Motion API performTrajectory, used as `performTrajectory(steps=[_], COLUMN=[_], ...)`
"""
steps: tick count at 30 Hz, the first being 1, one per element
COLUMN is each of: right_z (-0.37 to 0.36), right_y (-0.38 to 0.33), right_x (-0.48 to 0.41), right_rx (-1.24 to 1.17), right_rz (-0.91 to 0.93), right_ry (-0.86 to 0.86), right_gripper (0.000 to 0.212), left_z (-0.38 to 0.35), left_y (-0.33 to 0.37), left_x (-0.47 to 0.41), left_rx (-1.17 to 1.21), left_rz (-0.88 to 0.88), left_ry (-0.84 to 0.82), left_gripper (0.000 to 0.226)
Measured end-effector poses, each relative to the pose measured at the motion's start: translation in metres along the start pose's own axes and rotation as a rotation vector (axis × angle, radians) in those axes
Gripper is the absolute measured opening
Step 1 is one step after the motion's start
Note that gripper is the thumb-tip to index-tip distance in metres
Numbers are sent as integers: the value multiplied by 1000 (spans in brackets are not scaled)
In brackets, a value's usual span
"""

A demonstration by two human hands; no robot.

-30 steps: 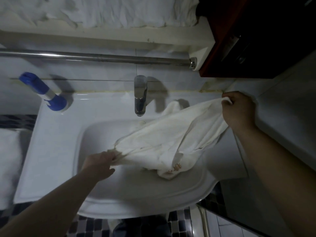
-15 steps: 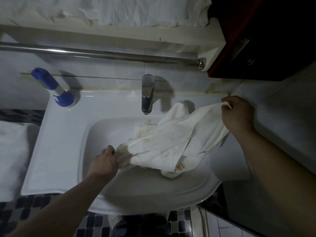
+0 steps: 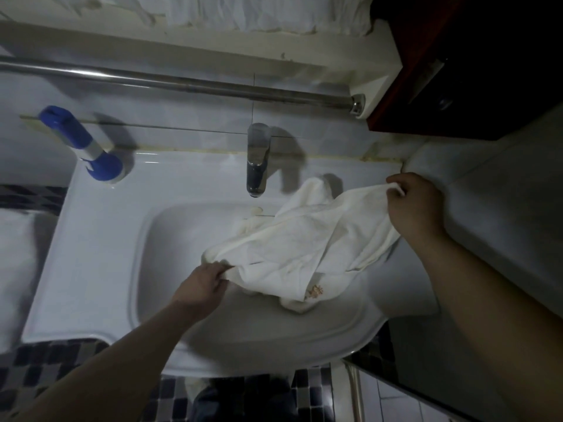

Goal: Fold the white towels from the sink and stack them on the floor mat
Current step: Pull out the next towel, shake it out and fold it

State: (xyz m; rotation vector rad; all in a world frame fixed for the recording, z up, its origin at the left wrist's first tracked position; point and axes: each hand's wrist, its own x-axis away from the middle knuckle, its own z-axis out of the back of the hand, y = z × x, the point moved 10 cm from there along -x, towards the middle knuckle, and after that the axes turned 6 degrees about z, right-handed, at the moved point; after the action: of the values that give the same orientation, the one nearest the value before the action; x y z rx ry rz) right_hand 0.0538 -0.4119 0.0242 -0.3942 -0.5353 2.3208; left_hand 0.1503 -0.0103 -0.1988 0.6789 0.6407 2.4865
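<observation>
Head view: left hand [image 3: 202, 283] pinches the white towel [image 3: 304, 248] above the sink [image 3: 100, 239]; right hand [image 3: 416, 205] grips its far corner, fingertips hidden in cloth.

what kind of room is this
Most likely a bathroom: a white ceramic sink with a chrome tap, a metal towel rail on the tiled wall above it, and small mosaic floor tiles below.

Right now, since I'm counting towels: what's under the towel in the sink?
The towel, held at its ends by the left hand and right hand, sags into the sink. Bare porcelain shows around it; anything beneath its folds, such as another towel, is covered.
</observation>
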Motion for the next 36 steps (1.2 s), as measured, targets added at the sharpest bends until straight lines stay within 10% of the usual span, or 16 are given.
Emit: performTrajectory(steps=[8,16,21,26,36], right_z=[30,81,95,98,105], right_y=[-19,-40,-60,-65,-54], right_x=[-14,-22,-18,-14,-10], right_rx=[-70,-154,-183,-159,-124], right_rz=[-3,-1,51,81,65], right_ry=[95,195,164,160,163], right_gripper=[27,29,30,28,24], left_z=[45,103,87,36,23], left_y=[7,-39,-28,-17,-55], left_x=[37,39,48,38,11], left_rx=[-291,-812,-648,-444,-322], left_rz=[-183,6,-53,-114,338], left_ry=[-199,-55,-36,-95,-104], left_gripper=[29,17,10,58,42])
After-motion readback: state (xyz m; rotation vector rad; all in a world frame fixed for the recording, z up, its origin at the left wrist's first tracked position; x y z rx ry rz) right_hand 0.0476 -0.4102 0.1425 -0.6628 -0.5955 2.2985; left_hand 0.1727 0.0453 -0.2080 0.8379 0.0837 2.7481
